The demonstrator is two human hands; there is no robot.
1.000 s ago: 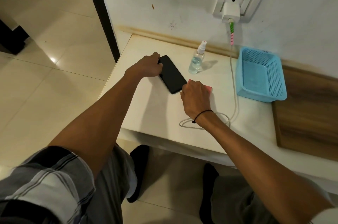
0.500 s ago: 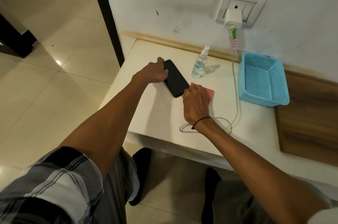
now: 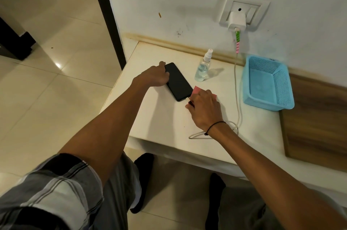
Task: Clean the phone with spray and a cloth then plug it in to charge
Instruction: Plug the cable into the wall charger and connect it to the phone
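The black phone [image 3: 177, 81] lies screen up on the white table [image 3: 159, 122]. My left hand [image 3: 155, 77] grips its far left edge, fingers curled over the side. My right hand [image 3: 204, 109] is at the phone's near end and pinches the plug of the white charging cable [image 3: 238, 98] against that end. The plug itself is mostly hidden by my fingers. The pink cloth [image 3: 196, 90] lies partly under my right hand. A small clear spray bottle [image 3: 203, 68] stands upright behind the phone. The white charger [image 3: 237, 21] sits in the wall socket.
A blue perforated basket [image 3: 268, 83] stands at the right of the table, beside the cable. A wooden board [image 3: 315, 126] borders the table further right. The cable loops near the front edge [image 3: 195, 134]. Tiled floor lies to the left, and my knees are below the table.
My right hand has shifted off the top of the pink cloth to the phone's near end, now pinching at the plug. My left hand has kept its hold on the phone.
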